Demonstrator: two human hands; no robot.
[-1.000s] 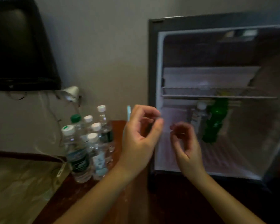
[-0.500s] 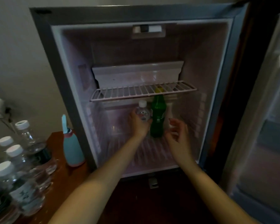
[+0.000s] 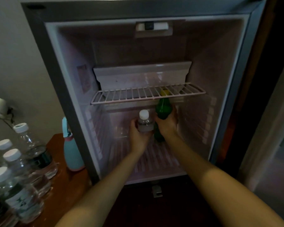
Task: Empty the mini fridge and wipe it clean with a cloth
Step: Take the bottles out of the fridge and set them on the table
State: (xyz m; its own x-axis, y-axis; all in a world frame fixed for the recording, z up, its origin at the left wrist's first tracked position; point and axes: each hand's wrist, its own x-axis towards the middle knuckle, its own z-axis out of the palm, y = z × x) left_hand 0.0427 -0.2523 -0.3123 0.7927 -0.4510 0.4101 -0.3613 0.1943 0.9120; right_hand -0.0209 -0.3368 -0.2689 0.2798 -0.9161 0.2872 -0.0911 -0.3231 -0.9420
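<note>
**Q:** what's your feed showing right now? any labels you can actually read?

**A:** I'm looking straight into the mini fridge (image 3: pixel 69 89), door swung open on the right. Both my hands are inside the lower compartment, under the wire shelf (image 3: pixel 147 94). My left hand (image 3: pixel 138 136) is wrapped around a small clear water bottle (image 3: pixel 144 123) with a white cap, fingers curled round its body. My right hand (image 3: pixel 167 123) is closed around a green bottle (image 3: pixel 163 108), gripping it about mid-body; its yellow cap pokes up right at the shelf wires. The two bottles are just beside each other, near the back. I can't tell whether either is lifted off the fridge floor.

**Q:** brands?

**A:** Honestly nothing legible. The water bottle has a pale band for a label but it's too blurry to read. There's a small sticker (image 3: pixel 84 77) on the fridge's left inner wall, also unreadable.

**Q:** anything outside the fridge?

**A:** On the wooden table (image 3: pixel 62 185) to the left there's a cluster of clear water bottles (image 3: pixel 23 177) with white caps. A couple have dark labels and one near the bottom has a white label with some dark mark on it, but I can't make out words. Just beside the fridge's left edge stands a light blue bottle (image 3: pixel 71 153) with a pinkish base.
</note>
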